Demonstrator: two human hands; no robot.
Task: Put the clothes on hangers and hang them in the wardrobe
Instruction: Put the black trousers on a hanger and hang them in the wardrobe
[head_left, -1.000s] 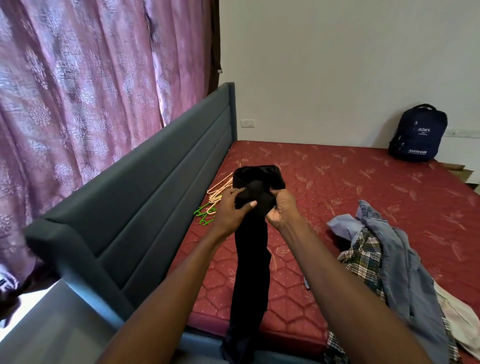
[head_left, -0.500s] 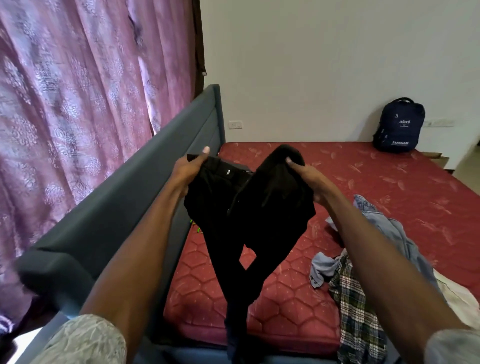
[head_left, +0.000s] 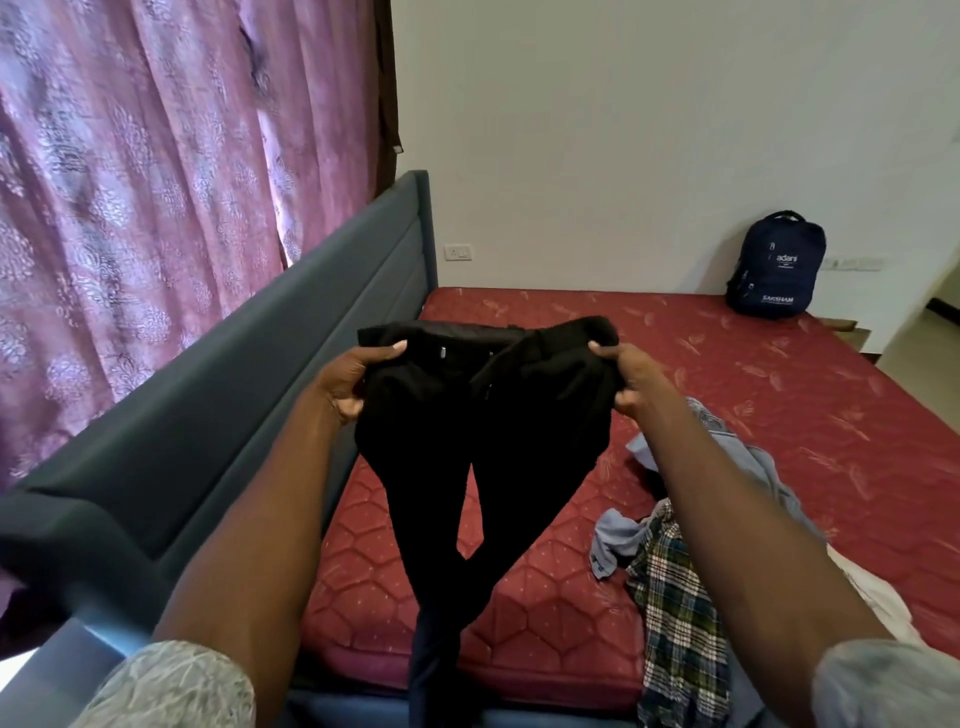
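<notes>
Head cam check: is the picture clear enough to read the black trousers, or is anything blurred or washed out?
Head view: hands sharp; black trousers crushed to near-featureless shadow; wide-angle bends the headboard; sleeves at bottom edge blurred; glare bottom left.

Matt black cloth is seen in the trousers. A quilted red fabric mattress, a checked woven shirt and a patterned, faintly glossy curtain are shown.

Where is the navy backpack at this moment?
In the head view the navy backpack stands upright at the far right, on the back edge of the red mattress against the white wall.
</notes>
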